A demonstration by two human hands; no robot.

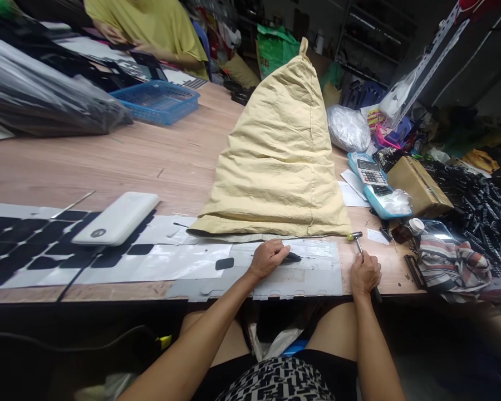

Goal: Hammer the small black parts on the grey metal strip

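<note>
My right hand (364, 274) is wrapped round the handle of a small hammer (359, 244). The hammer's yellow-green and dark head points away from me, and the black handle end sticks out below the fist. My left hand (269, 258) is closed on a small black strip-like piece (293, 257), whose far end shows past the fingers. That hand rests over a grey work sheet (317, 284) at the table's near edge. A large beige cloth bag (279, 150) lies just beyond both hands. One black rounded patch (224, 263) lies left of my left hand.
On the left, a white power bank (117, 219) sits over rows of black patches (37, 236). Farther back are a blue basket (162, 103) and a co-worker in a yellow top (150, 28). A calculator (371, 172), cardboard box (420, 186), bottle (409, 228) and striped cloth (453, 262) crowd the right.
</note>
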